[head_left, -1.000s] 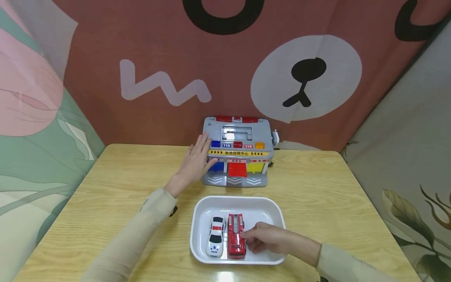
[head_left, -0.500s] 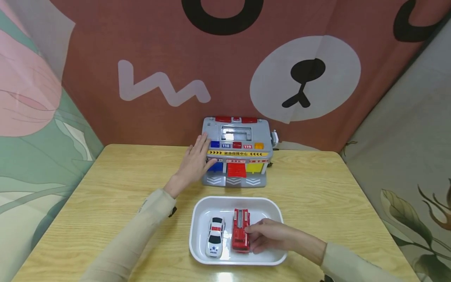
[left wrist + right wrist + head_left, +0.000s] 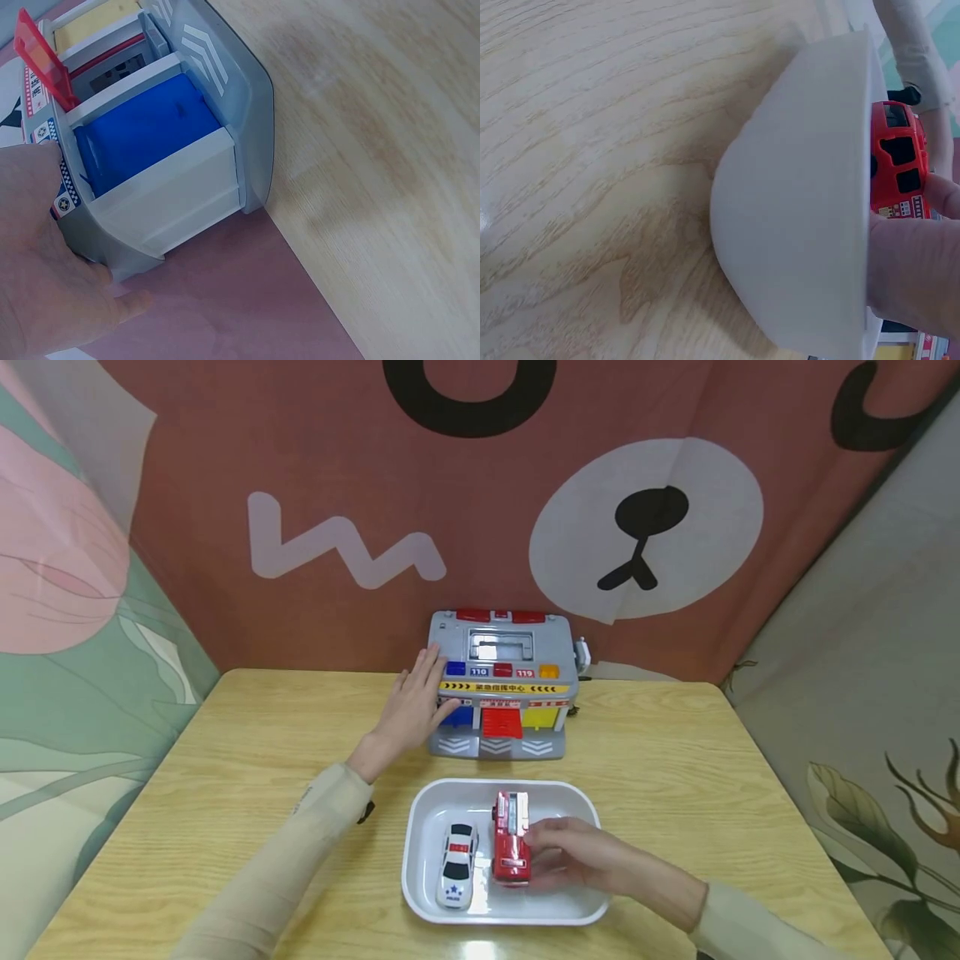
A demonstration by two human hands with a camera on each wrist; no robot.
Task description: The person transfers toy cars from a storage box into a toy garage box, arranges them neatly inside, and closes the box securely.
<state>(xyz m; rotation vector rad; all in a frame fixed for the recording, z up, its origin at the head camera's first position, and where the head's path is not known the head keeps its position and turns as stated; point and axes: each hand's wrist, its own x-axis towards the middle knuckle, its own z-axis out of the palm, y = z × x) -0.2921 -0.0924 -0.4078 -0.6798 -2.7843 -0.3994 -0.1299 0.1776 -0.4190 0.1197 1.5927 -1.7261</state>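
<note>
My right hand (image 3: 581,853) pinches a red toy fire truck (image 3: 512,852) by its right side, over the white tray (image 3: 592,906). The truck tilts slightly, and some fingers are hidden beside it. To its left in the tray lies a white toy police car (image 3: 457,866). My left hand (image 3: 408,706) rests with fairly straight fingers on the left end of a grey toy emergency station (image 3: 558,643). In the left wrist view the station's red door (image 3: 46,64) is raised, while the blue door (image 3: 146,135) is down. The right wrist view shows the truck's windowed cab above the rim.
The wooden table (image 3: 652,760) carries the station at its back edge and the tray in front of it. A small grey-white part (image 3: 582,653) sticks out from the station's right side. Behind stands a brown curtain (image 3: 480,527) with a bear print.
My right hand has moved the fire truck away from the police car and toward the station, and the truck now tilts. The left hand stays on the station.
</note>
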